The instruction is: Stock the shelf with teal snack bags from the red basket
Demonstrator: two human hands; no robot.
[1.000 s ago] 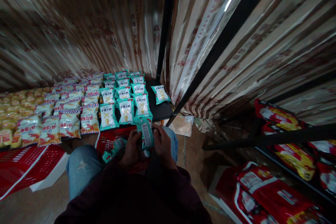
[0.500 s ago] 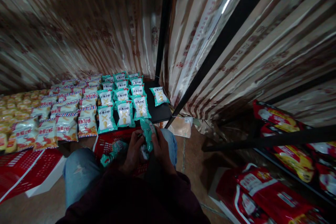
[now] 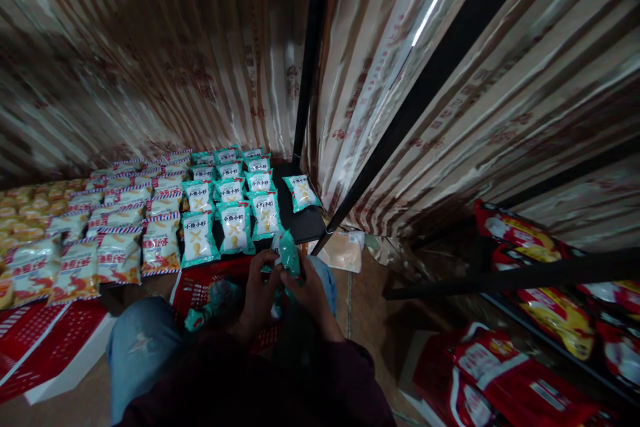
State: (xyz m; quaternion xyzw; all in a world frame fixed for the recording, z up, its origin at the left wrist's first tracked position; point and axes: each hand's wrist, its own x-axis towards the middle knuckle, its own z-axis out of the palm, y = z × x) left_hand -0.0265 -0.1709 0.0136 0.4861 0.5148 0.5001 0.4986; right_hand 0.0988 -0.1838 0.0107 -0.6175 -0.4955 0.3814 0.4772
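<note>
Between my two hands, over the red basket (image 3: pixel 193 285), is a teal snack bag (image 3: pixel 289 255). My left hand (image 3: pixel 261 283) grips its left side with the fingers pinched. From the right, my right hand (image 3: pixel 311 290) closes on the same bag. Several loose teal bags (image 3: pixel 215 303) lie in the basket, partly hidden by my left arm. On the black shelf (image 3: pixel 305 223) just ahead, teal-and-white bags (image 3: pixel 234 227) stand in rows, and one lone bag (image 3: pixel 302 193) leans at the right end.
Left along the shelf are striped snack bags (image 3: pixel 120 255) and small yellow packs (image 3: pixel 30 217). Black frame posts (image 3: pixel 390 140) rise at the corner before a pleated curtain (image 3: pixel 225 47). At right, red and yellow packages (image 3: pixel 560 313) lie on a low rack, with a red bag (image 3: pixel 525 380) nearby.
The bag in my hands has turned from upright and narrow to a tilted, more bunched shape, and my fingers have shifted on it. The view has moved slightly.
</note>
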